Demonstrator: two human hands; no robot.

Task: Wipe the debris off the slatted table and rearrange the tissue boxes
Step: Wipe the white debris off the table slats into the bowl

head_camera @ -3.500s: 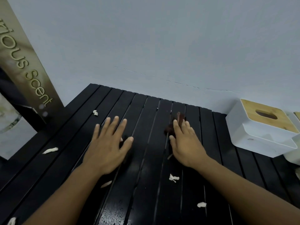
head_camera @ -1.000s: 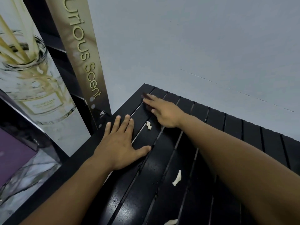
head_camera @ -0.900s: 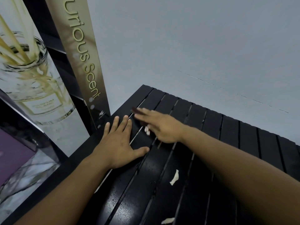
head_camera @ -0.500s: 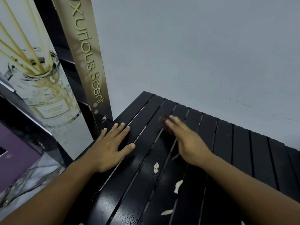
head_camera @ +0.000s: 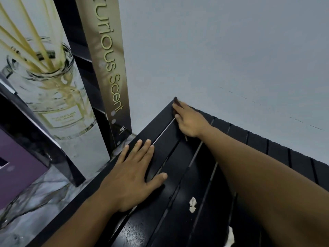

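The black slatted table (head_camera: pixel 165 143) fills the lower right of the head view. My left hand (head_camera: pixel 131 177) lies flat with spread fingers near the table's left edge. My right hand (head_camera: pixel 190 122) reaches to the far left corner and presses a dark brown cloth (head_camera: pixel 175 101) onto the slats with straight fingers; only the cloth's tip and a sliver by the wrist show. A white scrap of debris (head_camera: pixel 192 204) lies between my arms, and another scrap (head_camera: pixel 230 236) sits by my right forearm. No tissue box is in view.
A tall gold panel lettered "Scent" (head_camera: pixel 110 68) stands just left of the table, beside a reed-diffuser poster (head_camera: pixel 48 86). A purple box (head_camera: pixel 16 168) and a marble surface (head_camera: pixel 35 196) lie lower left. A grey wall (head_camera: pixel 222 50) backs the table.
My right hand has swept the cloth from the middle slats out to the far left corner. My left hand stays flat near the left edge. The view has turned slightly left.
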